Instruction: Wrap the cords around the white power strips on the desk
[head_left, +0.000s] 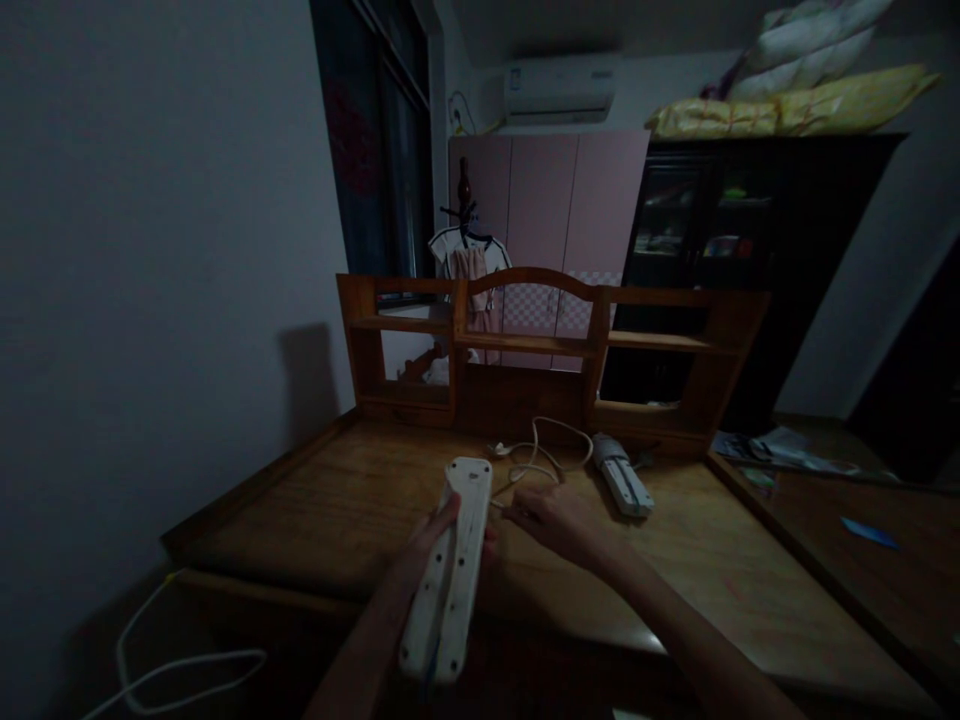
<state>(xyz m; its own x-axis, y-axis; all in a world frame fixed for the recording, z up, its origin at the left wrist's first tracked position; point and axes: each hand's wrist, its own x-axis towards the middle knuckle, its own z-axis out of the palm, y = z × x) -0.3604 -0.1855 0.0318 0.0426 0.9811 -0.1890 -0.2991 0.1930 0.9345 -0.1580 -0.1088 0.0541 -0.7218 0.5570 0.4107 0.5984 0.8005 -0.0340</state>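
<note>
My left hand (433, 535) is wrapped round a white power strip (463, 540), its thumb on the near face and fingertips showing at the far edge. The strip is held up, tilted, with its screwed underside towards me. My right hand (551, 515) is closed just right of the strip's upper end, its fingers curled at a white cord (536, 470). The cord loops over the desktop behind and ends in a plug (499, 450). A second power strip (625, 480), with its grey cord wound round one end, lies on the desk to the right.
The wooden desk (315, 510) carries a shelf unit (525, 345) along its back. A wall (187, 250) rises at the left. Another white cable (187, 660) hangs by the desk's left front. Papers (787, 448) and a blue packet (868, 532) lie on the right-hand surface.
</note>
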